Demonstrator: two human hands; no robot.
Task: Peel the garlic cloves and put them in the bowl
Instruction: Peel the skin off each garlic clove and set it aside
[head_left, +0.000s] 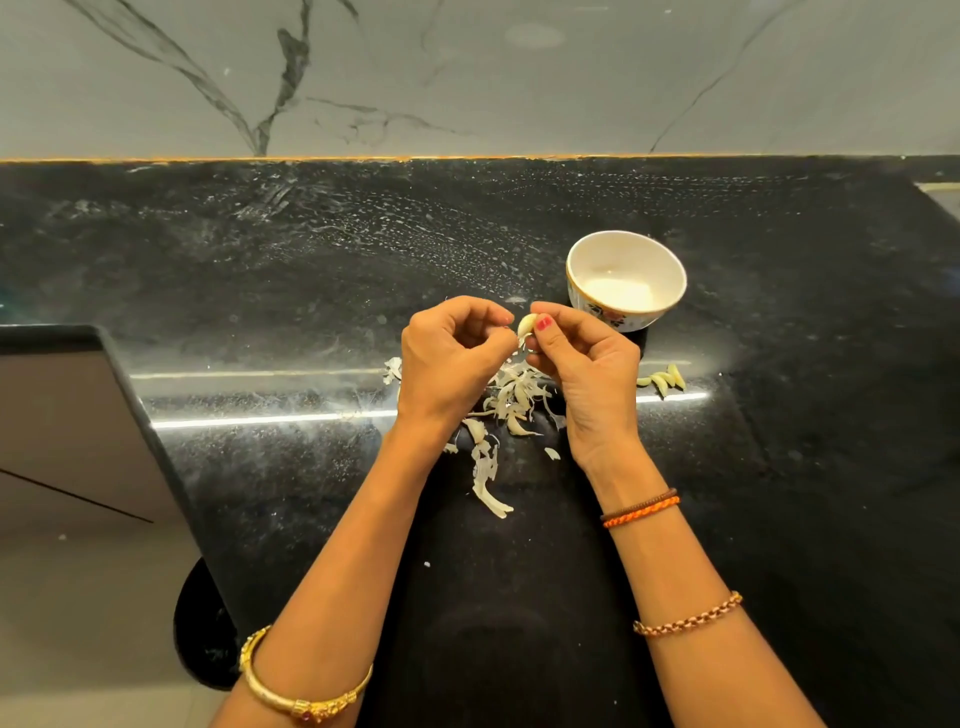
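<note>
Both hands are raised a little above the black bench (779, 467), meeting over a scatter of papery garlic skins (511, 400). The right hand (587, 369) has its fingers curled in, pinching a pale garlic clove (525, 325) between thumb and fingertips; a red-painted nail shows beside the clove. The left hand (449, 358) is curled too, its thumb and forefinger closing on the clove's near end, where a thin strip of skin seems to hang loose, though from here it is hard to be sure what exactly the left fingertips have hold of.

The bowl (670, 260), white with a gold rim and a flower pattern on its side, stands upright on the bench just beyond the right hand. Its inside looks bare, with only a bright patch of light at the bottom. A few yellowish peeled cloves (662, 382) lie together on the bench to the right of the right hand, nearer than the bowl and apart from it.

More peel trails toward the person, one long curled strip (488, 483) lying between the forearms. A gold bangle (291, 691) sits on the left arm, and an orange and brown thread band (641, 506) and a chain bracelet (688, 616) on the right.
</note>
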